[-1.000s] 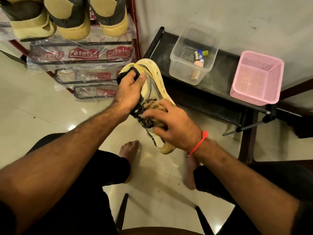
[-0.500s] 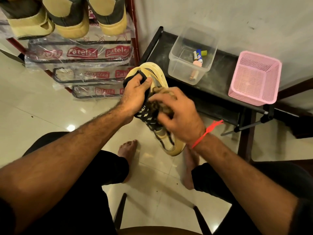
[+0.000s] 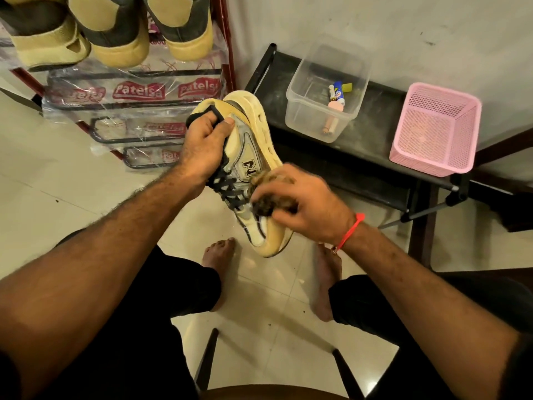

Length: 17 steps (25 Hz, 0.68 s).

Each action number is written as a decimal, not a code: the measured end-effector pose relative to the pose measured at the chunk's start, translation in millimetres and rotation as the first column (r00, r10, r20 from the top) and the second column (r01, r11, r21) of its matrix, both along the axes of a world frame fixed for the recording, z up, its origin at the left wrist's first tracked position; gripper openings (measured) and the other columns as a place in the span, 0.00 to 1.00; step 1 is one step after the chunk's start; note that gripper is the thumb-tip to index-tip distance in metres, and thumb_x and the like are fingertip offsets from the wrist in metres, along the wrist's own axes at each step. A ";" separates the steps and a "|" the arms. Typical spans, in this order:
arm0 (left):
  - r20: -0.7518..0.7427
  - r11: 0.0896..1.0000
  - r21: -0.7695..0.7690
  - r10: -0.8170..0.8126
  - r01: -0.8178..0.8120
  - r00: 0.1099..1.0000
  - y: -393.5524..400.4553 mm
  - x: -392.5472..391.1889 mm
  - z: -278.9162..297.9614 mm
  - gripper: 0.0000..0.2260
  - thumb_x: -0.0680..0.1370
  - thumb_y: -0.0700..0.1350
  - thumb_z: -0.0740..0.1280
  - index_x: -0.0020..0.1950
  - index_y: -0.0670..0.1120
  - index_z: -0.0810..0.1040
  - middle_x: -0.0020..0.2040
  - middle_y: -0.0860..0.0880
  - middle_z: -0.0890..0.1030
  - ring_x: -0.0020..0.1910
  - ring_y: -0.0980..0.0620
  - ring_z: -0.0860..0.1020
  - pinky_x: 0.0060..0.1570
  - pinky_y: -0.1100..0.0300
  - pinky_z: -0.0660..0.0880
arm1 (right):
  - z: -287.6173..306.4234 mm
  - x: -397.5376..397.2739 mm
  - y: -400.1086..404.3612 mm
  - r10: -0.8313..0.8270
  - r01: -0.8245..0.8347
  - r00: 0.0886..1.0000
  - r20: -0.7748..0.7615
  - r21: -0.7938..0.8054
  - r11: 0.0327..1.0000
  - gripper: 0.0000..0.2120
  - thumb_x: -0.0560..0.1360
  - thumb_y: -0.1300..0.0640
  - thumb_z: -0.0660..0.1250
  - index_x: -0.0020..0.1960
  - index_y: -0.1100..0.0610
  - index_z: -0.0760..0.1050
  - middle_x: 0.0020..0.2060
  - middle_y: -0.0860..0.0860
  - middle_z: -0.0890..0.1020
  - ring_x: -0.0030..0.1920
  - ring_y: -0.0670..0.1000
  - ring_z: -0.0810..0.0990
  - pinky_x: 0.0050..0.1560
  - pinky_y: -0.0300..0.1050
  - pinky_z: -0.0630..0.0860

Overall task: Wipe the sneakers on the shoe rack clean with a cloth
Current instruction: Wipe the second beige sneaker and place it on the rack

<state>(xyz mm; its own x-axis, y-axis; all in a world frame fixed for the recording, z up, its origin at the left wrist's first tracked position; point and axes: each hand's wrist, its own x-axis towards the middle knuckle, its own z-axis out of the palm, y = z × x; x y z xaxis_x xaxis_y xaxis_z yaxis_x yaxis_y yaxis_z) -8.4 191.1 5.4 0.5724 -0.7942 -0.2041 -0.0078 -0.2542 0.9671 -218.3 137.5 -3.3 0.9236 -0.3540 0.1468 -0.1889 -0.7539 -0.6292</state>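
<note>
Head view: cream-and-grey laced sneaker (image 3: 248,157) held mid-air above the tiled floor, off the shoe rack (image 3: 127,90).
Left hand (image 3: 202,148) grip curled into the collar, steadying; right hand (image 3: 302,203) grip bunched on mottled brown cloth (image 3: 268,197), pressed against the side just below, for scrubbing.

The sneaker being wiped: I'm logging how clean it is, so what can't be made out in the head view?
- Sneaker: far side faces away; collar covered by the left hand.
- Cloth: motion-blurred, mostly under the right hand.
- Shoes on the rack: cut off by the top edge.
</note>
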 end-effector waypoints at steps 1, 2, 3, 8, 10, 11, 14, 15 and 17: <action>0.001 1.000 0.001 -0.006 0.006 1.000 -0.7 -1.3 -0.4 0.13 0.85 0.44 0.60 0.67 0.42 0.78 0.54 0.50 0.86 0.51 0.56 0.85 0.49 0.62 0.81 | 0.3 -0.8 -13.9 -0.141 0.141 0.989 0.039 0.016 0.990 0.18 0.70 0.60 0.70 0.59 0.53 0.81 0.59 0.55 0.77 0.58 0.53 0.78 0.63 0.49 0.76; 0.000 1.000 0.000 -0.009 0.009 1.000 -1.3 -2.8 -1.2 0.14 0.86 0.44 0.60 0.68 0.43 0.78 0.55 0.50 0.86 0.52 0.56 0.85 0.49 0.62 0.81 | -0.7 -1.4 -21.7 -0.265 0.263 0.963 0.059 0.027 0.964 0.18 0.70 0.61 0.70 0.59 0.53 0.81 0.58 0.56 0.78 0.58 0.53 0.78 0.64 0.52 0.76; -0.001 1.000 -0.001 -0.003 0.003 1.000 -1.7 -3.3 -1.7 0.14 0.86 0.45 0.60 0.68 0.43 0.78 0.55 0.50 0.86 0.52 0.56 0.85 0.49 0.62 0.82 | -0.8 -1.4 -20.2 -0.318 0.317 0.946 0.064 0.034 0.948 0.18 0.70 0.61 0.70 0.59 0.53 0.81 0.58 0.56 0.78 0.58 0.53 0.78 0.63 0.53 0.76; 0.008 0.983 0.067 0.169 -0.169 0.986 -4.8 8.6 -5.6 0.13 0.85 0.49 0.60 0.64 0.48 0.79 0.54 0.50 0.86 0.53 0.52 0.85 0.56 0.49 0.82 | -2.4 3.7 12.8 0.018 -0.019 1.000 -0.025 -0.059 0.998 0.17 0.70 0.54 0.67 0.58 0.52 0.81 0.58 0.56 0.78 0.56 0.55 0.79 0.58 0.50 0.79; 0.008 0.967 0.077 0.242 -0.241 0.970 -5.3 15.0 -4.3 0.12 0.84 0.50 0.60 0.63 0.48 0.79 0.53 0.50 0.86 0.52 0.52 0.85 0.56 0.48 0.82 | -4.3 -2.3 -17.3 -0.240 0.241 0.970 0.037 -0.029 0.970 0.17 0.68 0.59 0.69 0.56 0.54 0.82 0.55 0.56 0.79 0.56 0.54 0.79 0.59 0.54 0.78; 0.002 0.960 0.080 0.269 -0.268 0.963 -4.7 17.3 -3.7 0.12 0.84 0.50 0.60 0.63 0.48 0.79 0.53 0.50 0.86 0.52 0.52 0.85 0.55 0.47 0.83 | -4.6 -4.7 -21.2 -0.307 0.308 0.951 0.039 -0.024 0.951 0.17 0.67 0.60 0.70 0.56 0.54 0.83 0.55 0.55 0.79 0.56 0.54 0.79 0.59 0.55 0.78; -0.010 0.964 0.102 0.247 -0.245 0.969 -3.1 14.8 -5.3 0.12 0.84 0.50 0.61 0.62 0.48 0.80 0.53 0.50 0.86 0.52 0.51 0.85 0.57 0.47 0.82 | -7.3 2.1 17.0 -0.078 0.076 0.997 -0.015 -0.121 0.990 0.17 0.67 0.59 0.71 0.56 0.54 0.82 0.56 0.56 0.78 0.55 0.56 0.79 0.55 0.53 0.79; -0.015 0.967 0.110 0.232 -0.229 0.973 -3.6 11.6 -6.2 0.12 0.84 0.50 0.61 0.63 0.49 0.79 0.54 0.49 0.86 0.53 0.50 0.85 0.57 0.46 0.82 | -5.1 3.6 21.7 0.004 -0.008 0.999 -0.033 -0.124 0.992 0.16 0.68 0.58 0.71 0.56 0.53 0.82 0.56 0.56 0.78 0.54 0.56 0.79 0.54 0.52 0.80; -0.022 0.964 0.118 0.243 -0.239 0.970 -6.6 6.8 -6.5 0.12 0.84 0.50 0.60 0.64 0.49 0.78 0.55 0.49 0.85 0.54 0.49 0.84 0.57 0.46 0.82 | -1.7 4.3 -1.2 -0.119 0.119 0.993 0.004 -0.077 0.990 0.16 0.68 0.60 0.71 0.56 0.54 0.82 0.55 0.56 0.78 0.54 0.56 0.79 0.56 0.53 0.79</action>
